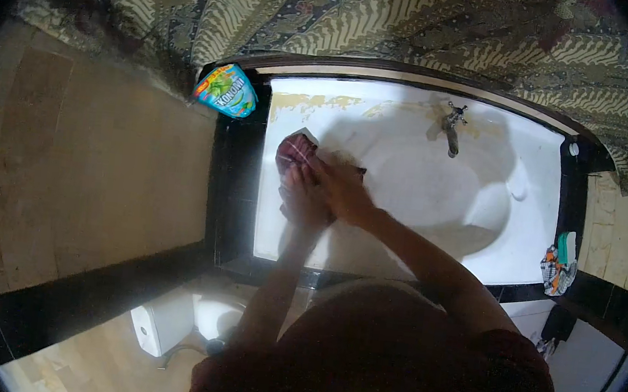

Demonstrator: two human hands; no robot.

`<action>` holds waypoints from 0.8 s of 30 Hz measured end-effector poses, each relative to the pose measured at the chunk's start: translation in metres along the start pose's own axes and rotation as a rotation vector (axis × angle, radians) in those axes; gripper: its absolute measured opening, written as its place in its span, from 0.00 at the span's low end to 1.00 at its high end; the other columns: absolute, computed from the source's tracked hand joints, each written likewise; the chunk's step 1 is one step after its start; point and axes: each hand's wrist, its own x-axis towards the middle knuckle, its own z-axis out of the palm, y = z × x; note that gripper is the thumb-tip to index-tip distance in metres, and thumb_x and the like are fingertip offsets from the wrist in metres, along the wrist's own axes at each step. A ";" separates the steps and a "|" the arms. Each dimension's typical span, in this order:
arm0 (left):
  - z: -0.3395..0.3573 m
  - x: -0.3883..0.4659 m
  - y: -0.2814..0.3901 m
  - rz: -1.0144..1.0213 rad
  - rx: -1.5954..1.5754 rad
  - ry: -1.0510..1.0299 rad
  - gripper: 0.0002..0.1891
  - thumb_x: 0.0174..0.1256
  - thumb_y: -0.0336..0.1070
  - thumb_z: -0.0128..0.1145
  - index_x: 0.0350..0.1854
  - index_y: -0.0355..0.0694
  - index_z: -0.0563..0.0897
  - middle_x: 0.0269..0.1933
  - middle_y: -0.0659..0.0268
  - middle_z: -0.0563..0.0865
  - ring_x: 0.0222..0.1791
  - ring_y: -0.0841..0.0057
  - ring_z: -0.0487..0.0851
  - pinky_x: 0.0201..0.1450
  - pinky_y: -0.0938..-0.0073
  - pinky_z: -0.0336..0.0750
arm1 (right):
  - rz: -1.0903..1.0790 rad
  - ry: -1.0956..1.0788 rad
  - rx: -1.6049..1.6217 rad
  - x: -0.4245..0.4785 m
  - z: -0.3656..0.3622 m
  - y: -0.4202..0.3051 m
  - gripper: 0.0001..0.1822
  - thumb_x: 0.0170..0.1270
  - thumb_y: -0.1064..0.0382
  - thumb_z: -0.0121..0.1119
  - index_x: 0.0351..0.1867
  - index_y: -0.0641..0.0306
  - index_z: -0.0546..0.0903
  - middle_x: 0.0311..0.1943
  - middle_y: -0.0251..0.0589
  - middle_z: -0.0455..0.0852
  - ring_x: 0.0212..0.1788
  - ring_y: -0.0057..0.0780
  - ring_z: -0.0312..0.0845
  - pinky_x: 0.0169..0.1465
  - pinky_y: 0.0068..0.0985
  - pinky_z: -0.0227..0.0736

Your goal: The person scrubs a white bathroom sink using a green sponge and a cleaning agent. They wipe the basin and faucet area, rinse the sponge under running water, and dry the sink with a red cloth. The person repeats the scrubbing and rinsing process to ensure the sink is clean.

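Note:
A dark maroon cloth (297, 149) is bunched on the left part of the white bathtub (527, 241). My left hand (308, 198) grips it from the near side, fingers pointing away from me. Just to the right, my right hand (346, 191) reaches across with its fingertips on the cloth beside the left fingers. Dark cloth edges stick out around both hands, and motion blur hides the exact grip. A small pale corner shows behind the cloth; what it belongs to cannot be told. Yellowish stains (318, 103) run along the tub's far rim.
A metal tap (453, 130) stands at the far rim. A blue-green refill pouch (227, 90) sits on the black tiled ledge (237, 188). At right are a green-and-white brush or sponge (566, 248) and a checked cloth (557, 273). A patterned curtain (366, 23) hangs behind; a toilet (163, 321) stands lower left.

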 end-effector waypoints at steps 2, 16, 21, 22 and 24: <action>0.039 -0.007 -0.008 0.005 0.103 0.023 0.40 0.60 0.57 0.48 0.68 0.37 0.54 0.68 0.46 0.56 0.68 0.49 0.53 0.64 0.42 0.50 | -0.172 -0.049 0.005 0.012 0.034 0.000 0.26 0.64 0.57 0.49 0.61 0.65 0.64 0.61 0.56 0.63 0.64 0.50 0.58 0.64 0.45 0.53; 0.062 0.158 0.120 -0.087 -0.107 0.029 0.39 0.58 0.63 0.50 0.62 0.34 0.64 0.57 0.42 0.67 0.58 0.44 0.65 0.59 0.40 0.55 | 0.416 0.351 0.208 -0.038 -0.072 0.039 0.29 0.62 0.62 0.54 0.65 0.58 0.61 0.62 0.51 0.59 0.65 0.48 0.53 0.66 0.38 0.53; 0.077 0.164 0.135 0.528 -0.409 0.105 0.24 0.53 0.48 0.59 0.50 0.42 0.76 0.50 0.54 0.73 0.51 0.51 0.71 0.56 0.48 0.63 | 0.422 0.334 0.086 -0.094 -0.079 0.041 0.27 0.62 0.65 0.54 0.63 0.56 0.63 0.61 0.48 0.61 0.62 0.43 0.57 0.62 0.37 0.59; 0.075 0.169 0.127 0.574 -0.475 0.051 0.23 0.53 0.47 0.59 0.50 0.43 0.76 0.50 0.56 0.73 0.52 0.52 0.70 0.58 0.48 0.62 | 0.456 0.315 0.114 -0.100 -0.079 0.041 0.26 0.62 0.65 0.53 0.63 0.56 0.64 0.61 0.46 0.62 0.62 0.42 0.58 0.60 0.37 0.61; 0.068 0.174 0.102 0.558 -0.405 0.023 0.22 0.53 0.46 0.59 0.50 0.45 0.77 0.50 0.58 0.73 0.53 0.53 0.70 0.61 0.47 0.58 | 0.518 0.272 0.168 -0.110 -0.079 0.041 0.25 0.62 0.66 0.53 0.62 0.54 0.66 0.60 0.44 0.62 0.60 0.39 0.60 0.58 0.35 0.63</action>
